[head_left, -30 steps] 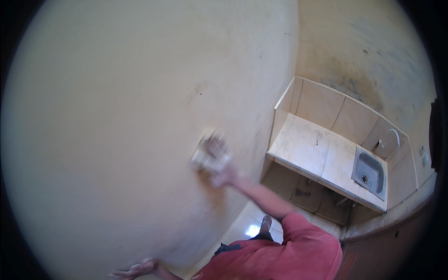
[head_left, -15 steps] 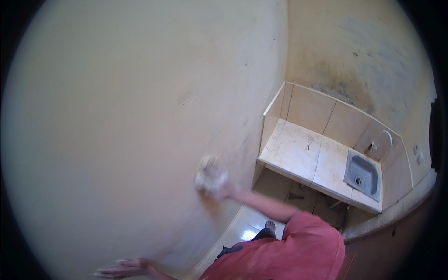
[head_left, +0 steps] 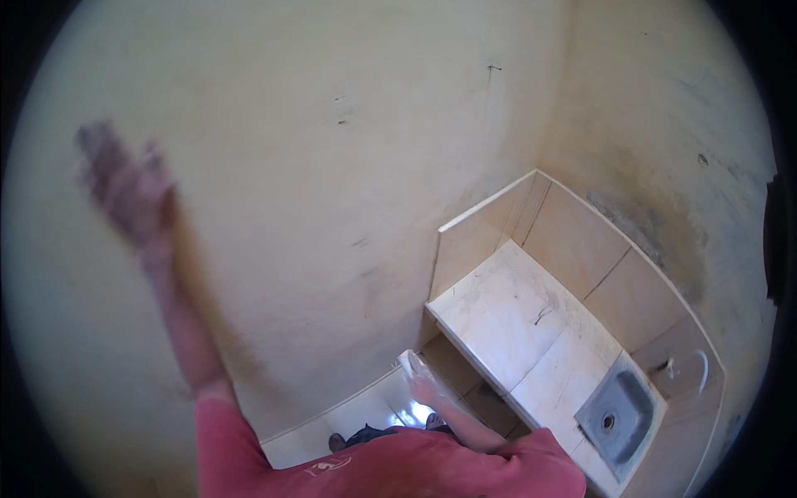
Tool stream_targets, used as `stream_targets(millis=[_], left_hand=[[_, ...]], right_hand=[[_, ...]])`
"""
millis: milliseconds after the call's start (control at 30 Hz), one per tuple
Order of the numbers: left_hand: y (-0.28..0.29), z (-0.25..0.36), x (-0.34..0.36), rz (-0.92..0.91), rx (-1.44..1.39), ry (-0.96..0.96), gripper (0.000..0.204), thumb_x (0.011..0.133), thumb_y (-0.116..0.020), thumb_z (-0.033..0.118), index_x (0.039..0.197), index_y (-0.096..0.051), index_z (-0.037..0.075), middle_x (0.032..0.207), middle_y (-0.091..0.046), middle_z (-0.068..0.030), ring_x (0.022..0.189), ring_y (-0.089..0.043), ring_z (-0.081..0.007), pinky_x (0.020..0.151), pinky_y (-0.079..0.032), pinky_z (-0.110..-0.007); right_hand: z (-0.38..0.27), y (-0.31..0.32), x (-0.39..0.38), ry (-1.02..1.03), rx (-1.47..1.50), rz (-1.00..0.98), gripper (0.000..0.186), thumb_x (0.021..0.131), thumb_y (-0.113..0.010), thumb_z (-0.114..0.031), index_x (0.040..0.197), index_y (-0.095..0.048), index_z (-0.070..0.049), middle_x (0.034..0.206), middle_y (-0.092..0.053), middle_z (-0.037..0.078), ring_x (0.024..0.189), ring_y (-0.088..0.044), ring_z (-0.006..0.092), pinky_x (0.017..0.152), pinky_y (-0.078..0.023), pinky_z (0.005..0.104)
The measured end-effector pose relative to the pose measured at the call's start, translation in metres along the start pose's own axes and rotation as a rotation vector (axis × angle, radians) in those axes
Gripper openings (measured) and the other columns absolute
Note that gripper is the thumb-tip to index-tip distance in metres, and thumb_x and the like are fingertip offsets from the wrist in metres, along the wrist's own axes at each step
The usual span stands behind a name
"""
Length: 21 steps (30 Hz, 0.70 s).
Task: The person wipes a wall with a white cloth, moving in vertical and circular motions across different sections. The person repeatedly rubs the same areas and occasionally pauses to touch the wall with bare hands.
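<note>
My left hand [head_left: 129, 187] is raised high in front of the beige wall [head_left: 274, 166]. Motion smears it, but the fingers look stretched out with the thumb apart and nothing in them. Whether the palm touches the plaster, I cannot tell. Low down, near the front end of the tiled counter, my right hand [head_left: 424, 388] is closed around a flat white piece [head_left: 406, 363]. Its exact kind does not show. That hand is away from the wall, above the pale floor tiles.
On the right stands a white-tiled counter [head_left: 498, 311] with a raised tile border and a grey metal sink [head_left: 627, 415]. A white tap [head_left: 704, 371] curves over the sink. Dark stains [head_left: 643, 220] mark the wall behind. A small nail [head_left: 493, 67] sticks out of the facing wall.
My right hand has come off the wall and dropped with the white piece. My left hand has swung up from the bottom edge to the upper left. The view has shifted.
</note>
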<state>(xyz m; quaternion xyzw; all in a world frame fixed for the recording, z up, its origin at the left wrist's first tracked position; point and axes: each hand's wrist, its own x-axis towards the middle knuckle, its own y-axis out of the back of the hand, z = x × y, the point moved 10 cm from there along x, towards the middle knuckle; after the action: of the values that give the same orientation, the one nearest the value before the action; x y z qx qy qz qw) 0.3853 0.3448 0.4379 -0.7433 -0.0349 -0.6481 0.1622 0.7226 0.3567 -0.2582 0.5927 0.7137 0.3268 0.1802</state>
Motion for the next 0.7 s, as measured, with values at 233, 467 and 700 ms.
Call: stream_targets(millis=[233, 467, 700], left_hand=[[-0.031, 0.404, -0.18, -0.89, -0.685, -0.95, 0.056, 0.096, -0.049, 0.038, 0.14, -0.052, 0.004, 0.15, -0.044, -0.0189, 0.141, -0.038, -0.0332, 0.119, -0.027, -0.045], [0.006, 0.24, 0.017, -0.208, -0.605, -0.105, 0.061, 0.094, -0.06, 0.037, 0.142, -0.049, 0.0, 0.151, -0.039, -0.025, 0.139, -0.038, -0.0412, 0.118, -0.025, -0.048], [-0.119, 0.315, 0.014, -0.428, -0.205, -0.223, 0.067, 0.091, -0.048, 0.023, 0.151, -0.032, -0.003, 0.159, -0.031, -0.0183, 0.148, -0.027, -0.032, 0.123, -0.015, -0.048]], right_hand=[[0.013, 0.077, 0.016, 0.103, 0.033, 0.012, 0.071, 0.101, -0.047, -0.028, 0.154, -0.014, 0.006, 0.156, -0.028, 0.029, 0.14, -0.033, 0.0467, 0.118, -0.026, 0.0495], [0.022, 0.108, 0.008, 0.066, 0.252, -0.034, 0.069, 0.102, -0.045, -0.024, 0.154, -0.012, 0.007, 0.158, -0.023, 0.029, 0.144, -0.029, 0.0445, 0.119, -0.024, 0.0465], [0.003, 0.121, 0.035, 0.278, 0.279, -0.06, 0.069, 0.102, -0.044, -0.023, 0.154, -0.01, 0.007, 0.158, -0.023, 0.03, 0.143, -0.03, 0.0451, 0.118, -0.025, 0.0463]])
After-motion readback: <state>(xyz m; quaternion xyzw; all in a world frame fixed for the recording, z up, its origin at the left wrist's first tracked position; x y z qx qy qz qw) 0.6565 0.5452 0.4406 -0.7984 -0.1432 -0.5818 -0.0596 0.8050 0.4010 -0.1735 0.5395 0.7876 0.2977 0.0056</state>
